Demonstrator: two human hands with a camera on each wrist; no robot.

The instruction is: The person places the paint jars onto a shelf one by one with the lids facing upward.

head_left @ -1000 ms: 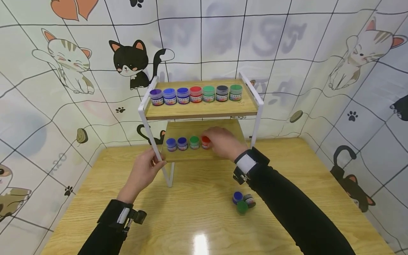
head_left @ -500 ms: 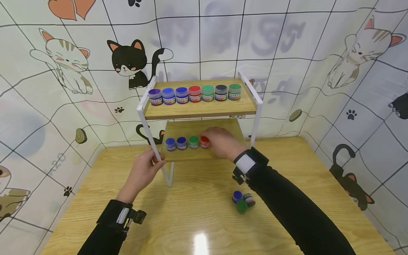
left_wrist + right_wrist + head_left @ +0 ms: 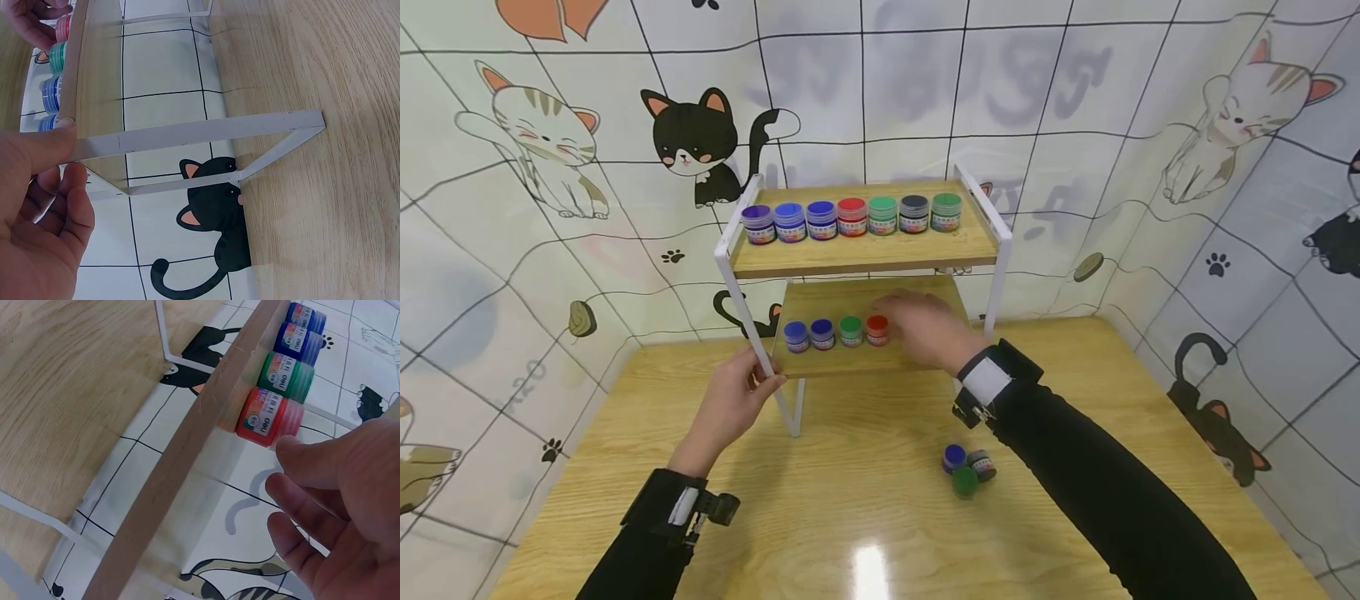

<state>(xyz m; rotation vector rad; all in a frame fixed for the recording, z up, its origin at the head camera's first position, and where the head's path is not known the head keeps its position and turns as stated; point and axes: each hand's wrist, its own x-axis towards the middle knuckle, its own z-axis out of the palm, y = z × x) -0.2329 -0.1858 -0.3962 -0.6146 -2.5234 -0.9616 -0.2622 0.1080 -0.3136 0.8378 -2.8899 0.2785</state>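
My left hand grips the left front leg of a two-tier shelf rack, its thumb and curled fingers around the white frame. My right hand is over the lower board, just right of a red paint jar. In the right wrist view, its thumb is close by the lid of the red jar; whether they touch I cannot tell. The fingers are loosely bent and hold nothing. Left of the red jar, a green jar and two blue jars stand upright in a row.
A row of several paint jars stands on the upper board. On the table, a blue jar, a dark-lidded jar and a green-lidded jar lie close together. A cat-patterned cloth hangs behind.
My right hand has let go of the red jar and moved slightly right of it. The left hand keeps its grip on the leg. The head view has shifted slightly.
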